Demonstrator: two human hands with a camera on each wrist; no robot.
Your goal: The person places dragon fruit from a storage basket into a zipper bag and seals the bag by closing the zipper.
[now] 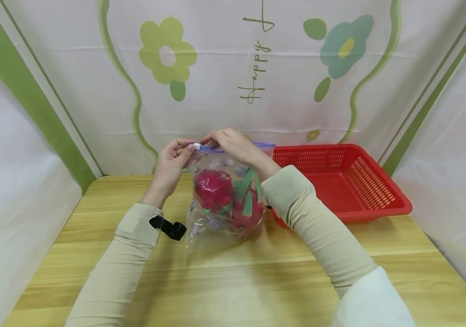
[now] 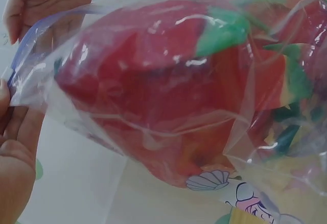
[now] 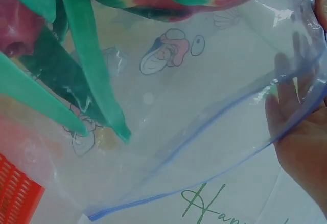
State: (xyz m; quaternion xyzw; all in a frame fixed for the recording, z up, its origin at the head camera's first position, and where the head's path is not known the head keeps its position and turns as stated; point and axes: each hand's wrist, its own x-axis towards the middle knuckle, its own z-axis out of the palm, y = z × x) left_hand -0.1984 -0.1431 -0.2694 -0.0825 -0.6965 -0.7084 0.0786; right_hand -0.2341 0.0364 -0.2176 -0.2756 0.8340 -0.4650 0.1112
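A clear zip bag (image 1: 212,231) with a blue-edged mouth stands on the table. Inside it are dragon fruits, red with green scales; one dragon fruit (image 1: 214,190) leans toward the left side, another dragon fruit (image 1: 245,215) lies lower right. My left hand (image 1: 170,163) pinches the bag's top left corner at the white slider (image 1: 196,146). Over the middle of the mouth reaches my right hand (image 1: 234,146), its fingers at the blue zip (image 3: 204,119). Those fingers show spread and fairly straight through the film in the right wrist view. The zip's two lips stand apart there.
Close right of the bag sits a red plastic basket (image 1: 339,181) with slotted walls, partly behind my right forearm. A wood-grain table (image 1: 224,286) lies beneath everything. Behind rises a white cloth backdrop (image 1: 216,109) with flowers and lettering.
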